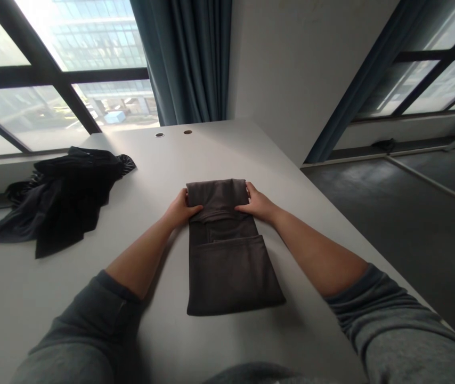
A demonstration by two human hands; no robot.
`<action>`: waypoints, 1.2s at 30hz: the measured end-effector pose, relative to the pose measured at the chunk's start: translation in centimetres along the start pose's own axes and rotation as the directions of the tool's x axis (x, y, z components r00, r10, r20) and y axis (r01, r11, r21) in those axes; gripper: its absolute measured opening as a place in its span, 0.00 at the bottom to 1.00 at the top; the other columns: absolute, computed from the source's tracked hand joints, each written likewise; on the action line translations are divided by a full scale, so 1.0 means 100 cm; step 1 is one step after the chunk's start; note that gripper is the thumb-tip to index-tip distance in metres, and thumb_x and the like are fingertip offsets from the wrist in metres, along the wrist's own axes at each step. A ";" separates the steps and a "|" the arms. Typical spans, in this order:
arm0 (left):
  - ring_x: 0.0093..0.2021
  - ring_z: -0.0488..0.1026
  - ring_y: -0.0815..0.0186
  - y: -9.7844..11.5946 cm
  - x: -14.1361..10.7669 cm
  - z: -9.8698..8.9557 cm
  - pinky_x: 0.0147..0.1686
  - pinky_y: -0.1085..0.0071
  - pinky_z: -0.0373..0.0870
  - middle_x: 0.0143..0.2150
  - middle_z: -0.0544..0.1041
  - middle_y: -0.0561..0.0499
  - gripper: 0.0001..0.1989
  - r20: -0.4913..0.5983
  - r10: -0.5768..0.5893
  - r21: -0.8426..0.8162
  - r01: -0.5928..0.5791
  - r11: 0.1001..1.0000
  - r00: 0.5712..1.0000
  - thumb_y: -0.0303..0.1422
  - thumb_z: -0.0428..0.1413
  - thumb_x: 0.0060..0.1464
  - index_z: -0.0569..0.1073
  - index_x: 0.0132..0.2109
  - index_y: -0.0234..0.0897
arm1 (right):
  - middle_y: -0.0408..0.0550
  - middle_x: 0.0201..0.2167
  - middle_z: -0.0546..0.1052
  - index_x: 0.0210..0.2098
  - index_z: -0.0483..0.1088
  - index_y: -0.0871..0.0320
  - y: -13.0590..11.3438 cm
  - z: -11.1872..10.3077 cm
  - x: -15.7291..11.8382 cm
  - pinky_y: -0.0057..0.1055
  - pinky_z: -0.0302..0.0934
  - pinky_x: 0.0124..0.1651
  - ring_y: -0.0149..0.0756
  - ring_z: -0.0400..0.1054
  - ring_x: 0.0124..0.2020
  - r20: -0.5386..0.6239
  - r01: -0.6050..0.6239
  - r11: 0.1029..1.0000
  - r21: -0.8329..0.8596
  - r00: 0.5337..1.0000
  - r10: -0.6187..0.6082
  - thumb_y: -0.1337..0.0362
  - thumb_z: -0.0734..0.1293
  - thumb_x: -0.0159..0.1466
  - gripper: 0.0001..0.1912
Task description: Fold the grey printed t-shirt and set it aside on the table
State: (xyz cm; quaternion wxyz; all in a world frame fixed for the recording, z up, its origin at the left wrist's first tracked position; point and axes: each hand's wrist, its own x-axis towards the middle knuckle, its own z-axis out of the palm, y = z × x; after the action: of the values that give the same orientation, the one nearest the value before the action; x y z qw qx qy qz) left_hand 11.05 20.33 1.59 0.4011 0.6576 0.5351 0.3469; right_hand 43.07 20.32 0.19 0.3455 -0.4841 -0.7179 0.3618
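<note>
A dark brown-grey folded garment [233,274] lies on the white table in front of me, its kind unclear. Its near end is folded over toward the middle, and its far end is turned back as a flap. My left hand [181,209] grips the left edge of that far flap, thumb on top and fingers behind. On the opposite edge, my right hand [258,204] pinches the flap the same way. The fingers under the cloth are mostly hidden.
A heap of black clothing [73,197] lies at the left side of the white table [163,341]. Two round cable holes [188,132] sit near the far edge. Beyond are a blue curtain [191,58], windows and a wall; the floor shows past the right edge.
</note>
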 end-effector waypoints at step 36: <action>0.55 0.76 0.62 0.058 -0.188 -0.025 0.61 0.62 0.69 0.56 0.80 0.51 0.19 0.587 0.432 0.313 -0.683 0.660 0.685 0.17 0.51 0.53 0.79 0.42 0.43 | 0.51 0.47 0.82 0.36 0.81 0.51 -0.083 -0.013 -0.169 0.51 0.54 0.73 0.41 0.75 0.53 0.341 0.507 0.841 -0.186 0.837 -0.429 0.70 0.60 0.68 0.18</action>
State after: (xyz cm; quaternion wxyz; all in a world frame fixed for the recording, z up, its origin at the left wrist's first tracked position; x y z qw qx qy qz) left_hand 7.83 1.68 7.43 0.1968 0.9364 0.2577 0.1340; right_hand 45.41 2.41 5.45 0.2478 -0.2768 -0.8994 0.2303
